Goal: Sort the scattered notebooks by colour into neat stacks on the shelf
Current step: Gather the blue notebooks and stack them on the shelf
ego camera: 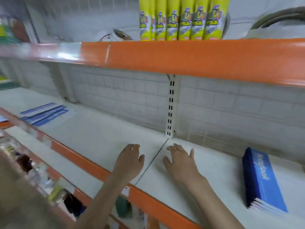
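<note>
Left hand, right hand empty, fingers spread over shelf seam; best next reach: blue notebook stack right of seam, gripping both long edges.

Both forearms reach up from the near edge of the view, bare to as far down as can be seen, converging toward the middle of the scene. The left hand lies palm down, fingers pointing away and slightly curved at the tips, the thumb sticking out to the right. The right hand mirrors it just to the right (the two are close but not touching), palm down, fingers loosely spread and bent a little at the knuckles, its thumb angled left toward the other hand. Neither hand holds anything. The left forearm slants in from the lower left, the right from the lower right.
</note>
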`<state>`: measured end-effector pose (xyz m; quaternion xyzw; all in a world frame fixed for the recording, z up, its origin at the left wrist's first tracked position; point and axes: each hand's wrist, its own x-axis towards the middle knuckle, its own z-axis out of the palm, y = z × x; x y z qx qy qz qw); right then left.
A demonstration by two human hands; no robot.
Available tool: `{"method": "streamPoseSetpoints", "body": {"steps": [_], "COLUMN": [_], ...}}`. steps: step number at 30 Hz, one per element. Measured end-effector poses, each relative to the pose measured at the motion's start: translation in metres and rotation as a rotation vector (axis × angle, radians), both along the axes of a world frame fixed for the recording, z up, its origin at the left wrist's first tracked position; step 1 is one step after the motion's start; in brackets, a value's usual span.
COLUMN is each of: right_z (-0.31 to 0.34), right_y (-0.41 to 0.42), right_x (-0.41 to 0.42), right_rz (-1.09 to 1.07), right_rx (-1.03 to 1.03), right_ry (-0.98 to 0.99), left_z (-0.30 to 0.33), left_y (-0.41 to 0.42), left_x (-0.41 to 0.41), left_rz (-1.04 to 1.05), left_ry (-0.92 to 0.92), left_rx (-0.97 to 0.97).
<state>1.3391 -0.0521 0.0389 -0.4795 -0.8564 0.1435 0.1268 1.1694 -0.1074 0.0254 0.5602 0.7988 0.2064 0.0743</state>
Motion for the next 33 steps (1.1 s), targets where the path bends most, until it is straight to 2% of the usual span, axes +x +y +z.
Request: {"method": "streamPoseSetpoints", "body": {"steps": [9, 19, 26, 33], "right_z": [-0.01, -0.014, -0.026, -0.03], "right_y": [-0.033, -0.06, -0.06, -0.034], "right_x": [-0.174, -0.308, -0.397, -0.496], "right_rz": [0.253, 0.432, 0.474, 0.464], "right_rx": [-0.136, -0.157, -0.082, -0.084], "right_ry": [0.086, 0.111, 0.054, 0.09], "left_z": [0.006, -0.003, -0.021, -0.013], "left_y": [-0.058, -0.101, -0.115, -0.087], "left_x": [-0.156, -0.263, -0.339, -0.432], "left_rz": [0.134, 0.281, 0.337, 0.313], "left_ry": [0.037, 0.09, 0.013, 0.022], "left_rx": [-0.093, -0.079, -0.14, -0.117]}}
